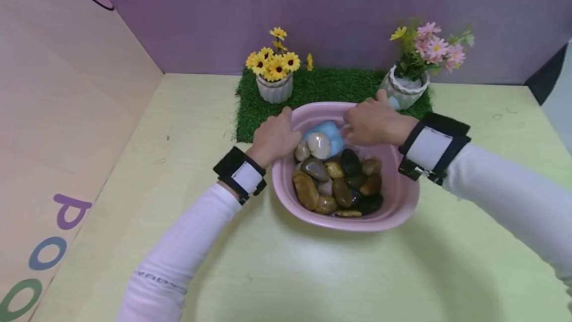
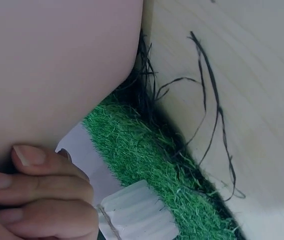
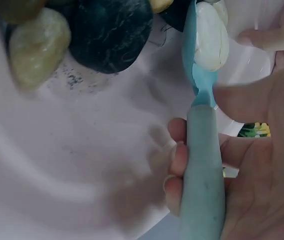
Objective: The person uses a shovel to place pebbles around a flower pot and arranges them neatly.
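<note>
- The right hand (image 1: 373,120) held the blue spoon (image 1: 329,128) in the pink tub (image 1: 346,226), a white stone (image 1: 319,145) in it
- The left hand (image 1: 276,135) gripped the tub's edge
- Keeping the spoon flat and steady seemed safest

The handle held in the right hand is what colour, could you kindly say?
The handle is pale grey-green; it shows best in the right wrist view.

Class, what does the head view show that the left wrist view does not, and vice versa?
Only the head view shows the stones, blue scoop, right hand and pink flowers. Only the left wrist view clearly shows fingernails of the left hand and dark strands by the grass mat. Both show that hand, the mat, pink basin, table and a pale pot.
</note>
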A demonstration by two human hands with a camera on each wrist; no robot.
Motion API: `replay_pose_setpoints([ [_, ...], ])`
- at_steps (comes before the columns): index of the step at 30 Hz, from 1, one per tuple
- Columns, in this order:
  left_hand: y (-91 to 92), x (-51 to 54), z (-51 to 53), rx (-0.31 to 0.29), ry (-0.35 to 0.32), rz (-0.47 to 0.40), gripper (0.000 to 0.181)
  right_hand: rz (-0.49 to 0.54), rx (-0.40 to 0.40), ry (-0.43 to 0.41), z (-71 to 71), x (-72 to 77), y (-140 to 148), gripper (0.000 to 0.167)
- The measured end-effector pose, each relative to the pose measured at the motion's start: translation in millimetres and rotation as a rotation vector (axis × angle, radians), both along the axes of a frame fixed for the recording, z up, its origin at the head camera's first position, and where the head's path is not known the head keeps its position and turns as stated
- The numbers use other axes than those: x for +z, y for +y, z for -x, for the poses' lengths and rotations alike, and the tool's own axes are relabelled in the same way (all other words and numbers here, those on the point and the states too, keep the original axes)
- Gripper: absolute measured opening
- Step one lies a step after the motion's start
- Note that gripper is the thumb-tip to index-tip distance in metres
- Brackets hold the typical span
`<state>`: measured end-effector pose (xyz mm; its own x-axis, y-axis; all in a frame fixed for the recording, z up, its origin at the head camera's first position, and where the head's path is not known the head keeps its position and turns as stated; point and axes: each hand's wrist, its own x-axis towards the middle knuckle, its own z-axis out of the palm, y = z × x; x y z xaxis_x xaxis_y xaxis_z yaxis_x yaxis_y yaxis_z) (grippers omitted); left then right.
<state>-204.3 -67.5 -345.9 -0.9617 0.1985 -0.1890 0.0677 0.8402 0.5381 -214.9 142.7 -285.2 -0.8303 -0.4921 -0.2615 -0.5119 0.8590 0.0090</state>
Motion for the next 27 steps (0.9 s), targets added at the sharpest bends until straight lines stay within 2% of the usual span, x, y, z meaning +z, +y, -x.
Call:
replay_pose_setpoints([
  [6,0.1,-0.2,-1.4,0.001,0.009,-0.015,0.052,0.004,0.061,0.051,5.8,-5.3,-4.8,0.021],
  [12,0.3,0.7,-3.6,0.005,0.008,-0.024,0.05,0.012,0.062,0.052,7.0,-9.7,-3.5,0.016],
  [27,0.2,1.0,-5.6,0.009,0.032,-0.032,0.046,0.138,0.023,0.019,1.1,-12.8,4.0,0.012],
])
